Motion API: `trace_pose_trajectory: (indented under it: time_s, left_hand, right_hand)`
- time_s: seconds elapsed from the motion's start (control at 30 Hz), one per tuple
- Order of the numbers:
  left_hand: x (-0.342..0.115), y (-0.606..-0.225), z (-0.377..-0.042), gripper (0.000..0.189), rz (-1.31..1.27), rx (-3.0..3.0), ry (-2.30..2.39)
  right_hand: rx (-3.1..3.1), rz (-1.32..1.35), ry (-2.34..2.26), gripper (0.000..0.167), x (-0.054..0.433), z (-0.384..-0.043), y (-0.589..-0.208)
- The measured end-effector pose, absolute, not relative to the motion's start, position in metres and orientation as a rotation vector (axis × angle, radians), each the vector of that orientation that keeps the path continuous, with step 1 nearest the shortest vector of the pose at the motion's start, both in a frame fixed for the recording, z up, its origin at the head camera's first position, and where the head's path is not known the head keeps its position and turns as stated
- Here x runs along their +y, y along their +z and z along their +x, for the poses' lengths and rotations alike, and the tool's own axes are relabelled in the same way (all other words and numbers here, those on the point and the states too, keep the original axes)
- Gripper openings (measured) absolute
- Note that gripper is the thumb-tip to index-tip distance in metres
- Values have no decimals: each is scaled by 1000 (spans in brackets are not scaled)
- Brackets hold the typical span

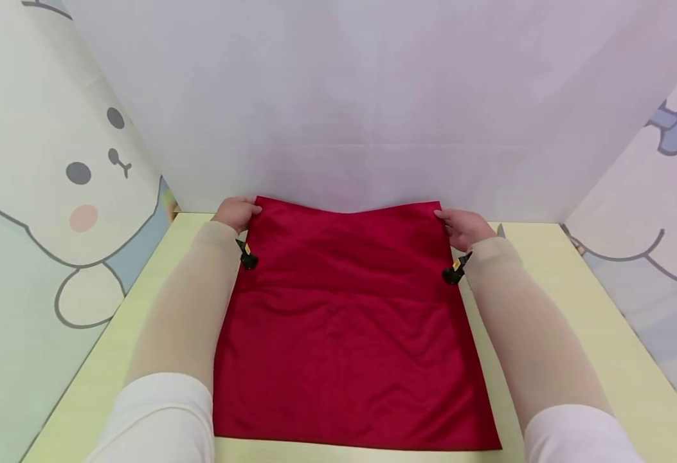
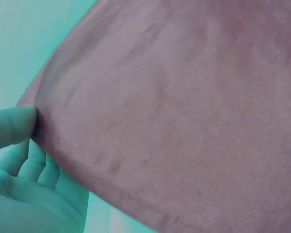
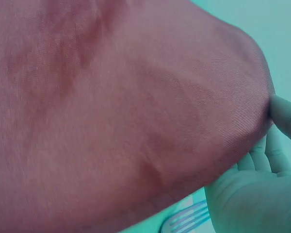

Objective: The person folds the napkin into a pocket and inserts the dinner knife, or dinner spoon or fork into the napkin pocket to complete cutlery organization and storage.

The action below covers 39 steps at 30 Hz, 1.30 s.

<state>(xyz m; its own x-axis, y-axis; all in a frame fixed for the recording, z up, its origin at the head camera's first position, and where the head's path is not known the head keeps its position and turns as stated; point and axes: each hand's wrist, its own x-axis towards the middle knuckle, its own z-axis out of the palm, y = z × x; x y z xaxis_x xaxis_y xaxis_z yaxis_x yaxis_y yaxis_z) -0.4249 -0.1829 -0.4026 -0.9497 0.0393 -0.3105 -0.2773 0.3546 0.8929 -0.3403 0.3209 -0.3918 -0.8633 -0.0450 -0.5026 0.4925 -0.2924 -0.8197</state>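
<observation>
A square red satin cloth (image 1: 344, 360) spreads between both arms, its near part flat on the table and its far edge lifted and sagging in the middle. At its far left corner, my left hand (image 1: 237, 213) pinches the fabric; in the left wrist view the thumb (image 2: 14, 125) presses on top with the fingers underneath. The far right corner is pinched the same way by my right hand (image 1: 464, 227). Beneath the raised cloth, the right wrist view shows the tines of a fork (image 3: 188, 217) beside that hand. A crease runs across the cloth's middle.
The pale yellow table (image 1: 569, 308) extends past the cloth on both sides. A white curtain-like backdrop (image 1: 338, 96) hangs behind it. Cartoon-printed panels stand at the left (image 1: 101, 212) and right (image 1: 650, 212). Small black wrist devices (image 1: 249, 258) overlap the cloth's side edges in the head view.
</observation>
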Motion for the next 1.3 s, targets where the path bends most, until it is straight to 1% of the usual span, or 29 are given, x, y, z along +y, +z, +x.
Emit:
trace_pose_trajectory:
  time_s: [0.03,0.13,0.2,0.37,0.47,0.7,0.83,1.1,1.3]
  left_hand:
    - [-183,-401,-424,52,-209,2326,1644]
    - [-183,-397,-419,51,-209,2298,1685]
    - [-183,-393,-415,51,-200,2295,1693]
    - [-188,-383,-402,47,-130,2291,1660]
    - [-191,-378,-392,42,-107,2265,1654]
    - [-201,-371,-372,34,-81,2154,1693]
    - [-208,-370,-360,29,-38,2152,1645]
    - [-226,-382,-323,34,91,2148,1504]
    - [-241,-397,-290,32,124,2133,1478]
  right_hand:
    - [1625,567,-2220,49,321,-339,-391]
    - [1672,572,-2227,35,324,-335,-389]
    - [1703,556,-2215,34,325,-331,-387]
    - [1714,493,-2182,46,327,-319,-382]
    - [1715,458,-2153,46,330,-310,-381]
    - [1711,401,-2089,20,341,-290,-381]
    - [1695,381,-2078,12,345,-280,-386]
    - [1670,353,-2041,9,351,-251,-403]
    - [1800,257,-2006,19,350,-222,-417]
